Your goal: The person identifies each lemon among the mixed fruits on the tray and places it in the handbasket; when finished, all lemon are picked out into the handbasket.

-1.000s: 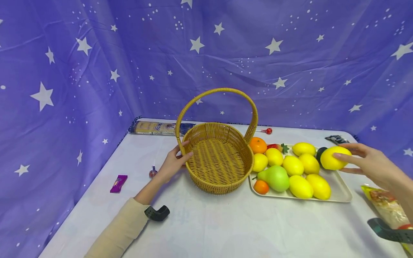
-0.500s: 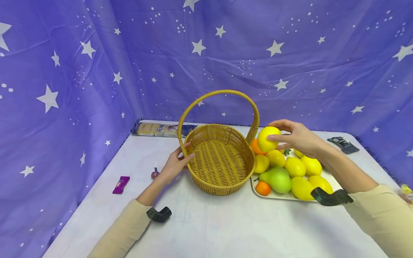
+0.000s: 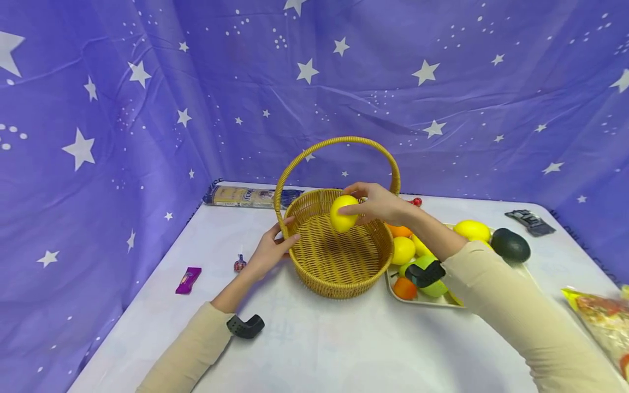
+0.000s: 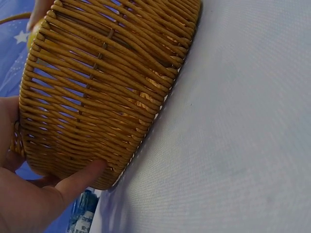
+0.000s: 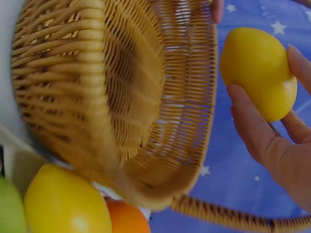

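Observation:
My right hand [image 3: 375,206] pinches a yellow lemon [image 3: 343,213] between thumb and fingers, over the opening of a woven basket [image 3: 339,286]. In the right wrist view this lemon [image 5: 260,73] is above the basket rim [image 5: 211,111]. The basket's inside is bare woven floor. At its left side my left hand [image 3: 267,250] grips the rim by the base of the tall handle [image 3: 339,140]. Close up in the left wrist view, one finger of the left hand [image 4: 34,196] lies along the woven wall [image 4: 97,97].
A cream tray [image 3: 432,303] right of the basket bears lemons, a green pear [image 3: 432,288], oranges [image 3: 405,289] and a dark avocado [image 3: 511,245], partly behind the right arm. A long packet [image 3: 245,196], purple wrapper [image 3: 189,280], lollipops [image 3: 239,263] and a food bag [image 3: 601,322] lie around.
My right hand has carried the lemon leftward from the tray's right side, across the other fruit, to over the basket. My left hand keeps its grip on the rim.

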`<state>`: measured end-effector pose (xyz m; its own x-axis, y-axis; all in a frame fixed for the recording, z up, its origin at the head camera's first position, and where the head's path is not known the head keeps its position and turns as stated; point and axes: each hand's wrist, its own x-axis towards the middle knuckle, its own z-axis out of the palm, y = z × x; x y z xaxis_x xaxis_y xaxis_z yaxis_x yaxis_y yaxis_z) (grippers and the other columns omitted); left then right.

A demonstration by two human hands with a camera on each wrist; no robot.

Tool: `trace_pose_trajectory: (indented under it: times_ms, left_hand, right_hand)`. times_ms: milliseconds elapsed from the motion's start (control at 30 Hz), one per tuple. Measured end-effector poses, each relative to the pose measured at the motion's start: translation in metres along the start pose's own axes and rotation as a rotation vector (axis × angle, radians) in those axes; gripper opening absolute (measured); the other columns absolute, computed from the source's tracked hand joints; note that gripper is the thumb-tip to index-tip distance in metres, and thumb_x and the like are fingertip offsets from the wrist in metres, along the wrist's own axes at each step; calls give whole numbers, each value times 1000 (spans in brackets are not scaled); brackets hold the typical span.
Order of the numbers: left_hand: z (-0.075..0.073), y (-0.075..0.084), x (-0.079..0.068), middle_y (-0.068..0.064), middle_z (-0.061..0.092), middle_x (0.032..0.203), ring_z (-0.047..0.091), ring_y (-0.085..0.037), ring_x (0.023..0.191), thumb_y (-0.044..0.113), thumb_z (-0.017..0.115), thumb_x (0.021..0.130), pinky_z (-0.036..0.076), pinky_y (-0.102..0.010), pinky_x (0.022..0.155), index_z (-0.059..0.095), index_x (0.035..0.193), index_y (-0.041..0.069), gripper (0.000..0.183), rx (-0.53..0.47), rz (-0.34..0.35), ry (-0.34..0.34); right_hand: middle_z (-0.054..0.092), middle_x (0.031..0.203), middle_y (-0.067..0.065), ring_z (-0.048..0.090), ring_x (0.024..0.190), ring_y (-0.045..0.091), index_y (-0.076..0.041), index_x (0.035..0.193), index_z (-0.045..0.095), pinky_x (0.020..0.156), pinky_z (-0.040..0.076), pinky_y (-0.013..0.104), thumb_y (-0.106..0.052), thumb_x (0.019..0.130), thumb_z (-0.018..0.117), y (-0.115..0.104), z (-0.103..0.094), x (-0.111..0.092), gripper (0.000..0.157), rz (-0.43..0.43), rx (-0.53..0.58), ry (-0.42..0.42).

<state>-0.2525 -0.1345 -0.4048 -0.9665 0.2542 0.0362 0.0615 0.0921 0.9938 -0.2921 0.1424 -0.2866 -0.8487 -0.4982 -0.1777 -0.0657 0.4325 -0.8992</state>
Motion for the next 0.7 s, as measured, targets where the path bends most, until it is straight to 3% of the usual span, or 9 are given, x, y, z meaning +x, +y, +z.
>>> trace_pose_trajectory:
  times_ms: [367,700]
  left_hand:
    - [1,0,1,-30,38,144,50,-41,122,18,56,100,56,-41,84,29,153,9,59,16,-7,-1]
    - [1,1,0,-21,34,150,49,-36,125,21,57,100,56,-40,83,32,152,13,58,35,-26,16]
  right_hand:
    - [48,134,18,56,112,30,-5,138,47,86,55,45,-20,91,71,6,39,53,55,119,-104,-62]
    - [45,140,17,52,120,31,-5,139,49,87,54,44,-17,90,72,8,71,80,55,182,-177,-139]
